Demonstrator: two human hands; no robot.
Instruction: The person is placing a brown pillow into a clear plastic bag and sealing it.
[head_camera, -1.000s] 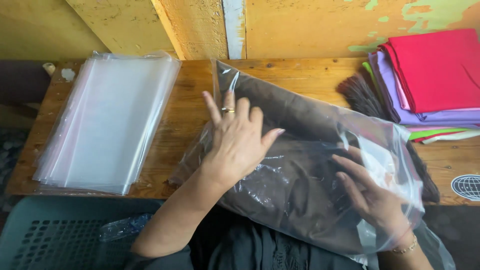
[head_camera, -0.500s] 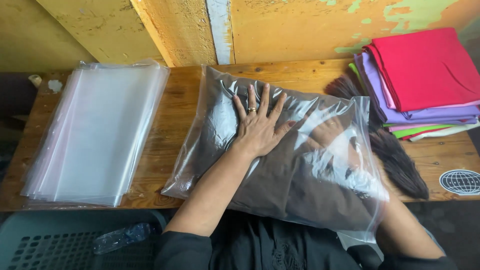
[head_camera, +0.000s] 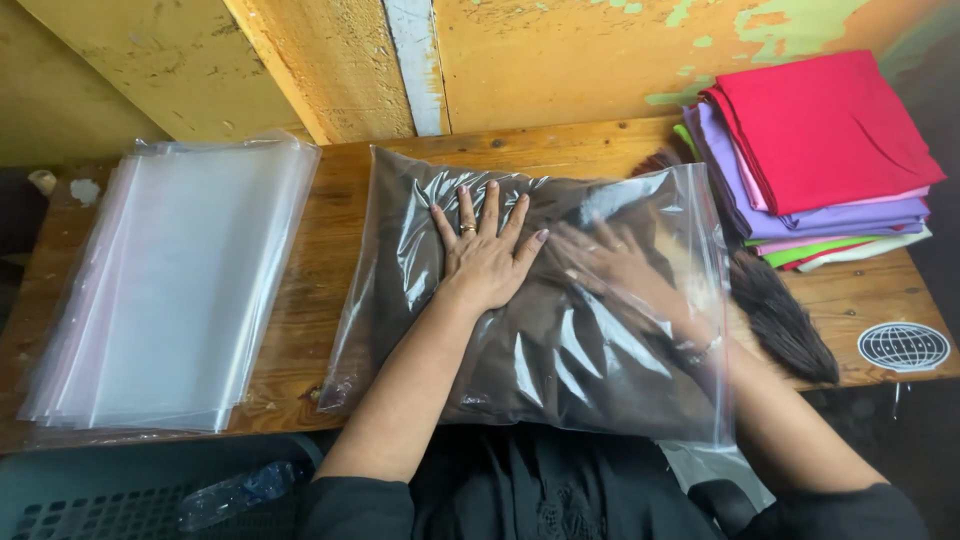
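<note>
A clear plastic bag (head_camera: 400, 290) lies flat on the wooden table (head_camera: 305, 335) with a folded dark brown garment (head_camera: 540, 375) inside it. My left hand (head_camera: 487, 255) rests flat on top of the bag, fingers spread, a ring on one finger. My right hand (head_camera: 620, 270) is inside the bag, seen blurred through the plastic, lying flat on the garment with its fingers apart. A bracelet shows at that wrist. The bag's open end hangs over the near table edge towards my body.
A stack of empty clear bags (head_camera: 170, 290) lies at the left. Folded red, purple, pink and green cloths (head_camera: 820, 150) are piled at the back right. A dark bristly brush (head_camera: 785, 320) and a round sticker (head_camera: 903, 346) are beside them. A grey crate (head_camera: 80, 505) and bottle (head_camera: 235, 492) sit below.
The bagged garment has come down from a tilt to lie flat on the table. My left hand stayed flat on top, and my right hand slid deeper into the bag.
</note>
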